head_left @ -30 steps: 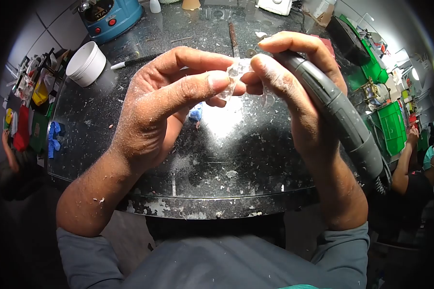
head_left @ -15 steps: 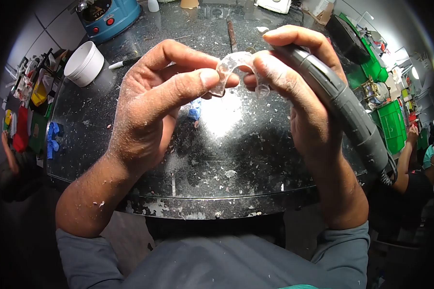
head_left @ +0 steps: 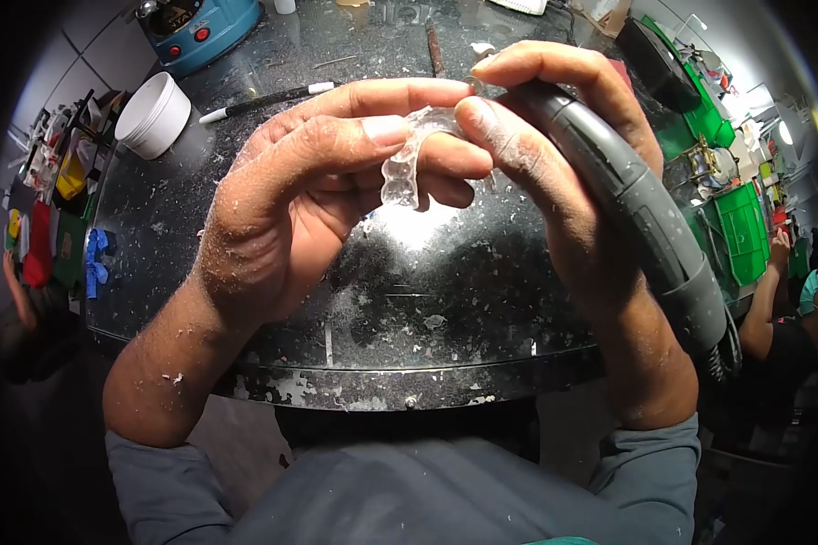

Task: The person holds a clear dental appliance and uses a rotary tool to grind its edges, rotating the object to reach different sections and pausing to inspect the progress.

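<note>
A clear, arch-shaped dental splint point(head_left: 400, 182) with tooth-shaped hollows is pinched in my left hand point(head_left: 277, 204), thumb on its near side and fingers behind. One arm of the arch hangs down, and its other end is hidden by fingers. My right hand point(head_left: 586, 195) carries a grey rotary handpiece point(head_left: 650, 204) between thumb and index finger, its coiled cord hanging from the lower end. The right thumb tip meets the top of the splint. A small round disc shows at the handpiece's front, partly hidden. White dust coats both hands.
A dusty black worktop point(head_left: 409, 336) lies below. On it are a white tub point(head_left: 153, 115), a marker point(head_left: 265, 103), a brown-handled tool point(head_left: 435, 50) and a blue machine point(head_left: 204, 36). Green bins point(head_left: 741, 232) stand right, and another person's arm point(head_left: 765, 291) shows there.
The splint has turned, so one arm now hangs downward. My left fingers have stretched out and shifted right behind it. The right hand and handpiece moved slightly.
</note>
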